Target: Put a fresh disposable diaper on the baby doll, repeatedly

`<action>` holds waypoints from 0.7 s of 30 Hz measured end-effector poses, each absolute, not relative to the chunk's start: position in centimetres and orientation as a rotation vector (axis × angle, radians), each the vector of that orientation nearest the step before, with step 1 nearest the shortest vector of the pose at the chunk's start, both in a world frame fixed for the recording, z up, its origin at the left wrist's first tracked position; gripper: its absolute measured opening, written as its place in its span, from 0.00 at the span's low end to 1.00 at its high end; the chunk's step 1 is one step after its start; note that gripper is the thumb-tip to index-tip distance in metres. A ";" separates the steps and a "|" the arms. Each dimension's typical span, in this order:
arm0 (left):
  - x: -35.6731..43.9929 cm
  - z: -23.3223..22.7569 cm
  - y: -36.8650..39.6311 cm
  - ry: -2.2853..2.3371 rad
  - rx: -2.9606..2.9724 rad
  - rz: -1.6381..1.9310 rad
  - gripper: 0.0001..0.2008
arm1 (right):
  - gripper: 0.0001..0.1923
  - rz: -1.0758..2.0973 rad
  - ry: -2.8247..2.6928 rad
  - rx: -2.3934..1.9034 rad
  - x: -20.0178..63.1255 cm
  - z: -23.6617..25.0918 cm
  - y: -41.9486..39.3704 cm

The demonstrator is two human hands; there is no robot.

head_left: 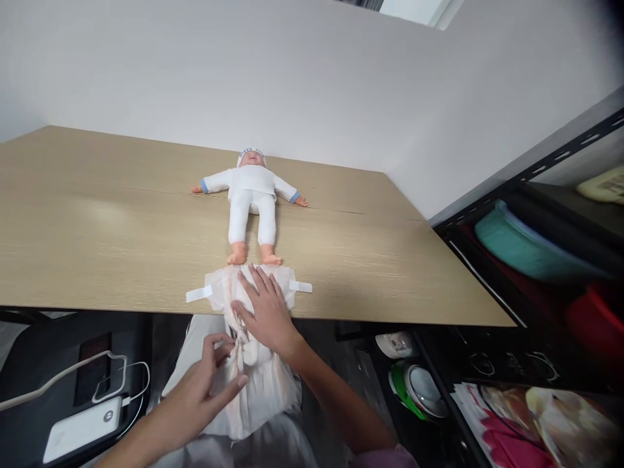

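Right, the diaper (251, 305) lies over the near edge of the table (97, 247), straight in front of the person. Its top part is spread flat on the tabletop with two white tabs sticking out left and right; the rest hangs off the edge down toward the person's lap, crumpled.

The right hand (266, 309) is flat on the diaper, palm down, fingers spread and pointing toward the doll. It presses the part on the table, not gripping anything.

The left hand (209, 374) is below the table edge, fingers curled around the hanging part of the diaper, pinching the fabric between thumb and fingertips.

The doll (251, 201) lies on its back further up the table, arms out to the sides, legs straight, feet toward the person. White suit with blue cuffs, white cap. Its feet sit just beside the far edge of the diaper; I can't tell if they touch.

Lower left, under the table level, a white power bank (82, 432) sits on a dark surface with a white cable (102, 370) looped off it.

On the right a black shelf (536, 175) holds a teal container (521, 244) and something red below it. Bowls (414, 383) sit on the floor near the shelf.
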State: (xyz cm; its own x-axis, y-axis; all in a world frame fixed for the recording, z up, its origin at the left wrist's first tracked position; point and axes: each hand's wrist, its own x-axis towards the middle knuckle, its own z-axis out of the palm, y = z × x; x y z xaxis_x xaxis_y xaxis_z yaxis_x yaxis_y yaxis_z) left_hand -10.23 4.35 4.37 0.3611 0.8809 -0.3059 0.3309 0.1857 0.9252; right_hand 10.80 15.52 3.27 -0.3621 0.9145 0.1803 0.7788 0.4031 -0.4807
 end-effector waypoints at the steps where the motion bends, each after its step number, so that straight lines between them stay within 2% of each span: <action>1: -11.1 5.2 5.3 1.193 1.517 0.538 0.22 | 0.37 0.431 -2.247 -1.449 10.8 3.1 15.6; 3: -12.8 6.9 8.4 1.188 1.783 0.560 0.11 | 0.36 0.413 -2.238 -1.450 10.9 2.8 15.6; 8: -14.8 9.5 21.1 1.324 2.362 0.859 0.13 | 0.36 0.377 -2.238 -1.469 10.7 2.7 15.4; 10: -14.1 9.8 26.2 1.308 2.639 0.806 0.19 | 0.36 0.364 -2.243 -1.476 10.6 2.7 15.4; 12: -12.8 9.9 30.1 1.213 2.885 0.568 0.30 | 0.36 0.344 -2.248 -1.486 10.6 2.6 15.4; 17: -9.3 9.9 34.5 0.624 3.261 0.062 0.55 | 0.36 0.276 -2.262 -1.506 10.6 2.5 15.3; 19: -8.4 9.7 35.3 0.485 3.285 0.052 0.55 | 0.36 0.272 -2.267 -1.512 10.6 2.6 15.3; 21: -7.7 9.4 36.0 0.409 3.296 0.132 0.47 | 0.37 0.287 -2.267 -1.519 10.6 2.7 15.3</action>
State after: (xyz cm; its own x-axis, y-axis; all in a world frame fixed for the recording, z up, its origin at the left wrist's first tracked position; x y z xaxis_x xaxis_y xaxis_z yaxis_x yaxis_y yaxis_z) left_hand -7.69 36.00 9.44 0.9668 0.2350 0.1007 0.2494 -0.9534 -0.1699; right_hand 10.57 15.28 2.73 -0.3331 0.9195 0.2086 0.8385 0.3900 -0.3805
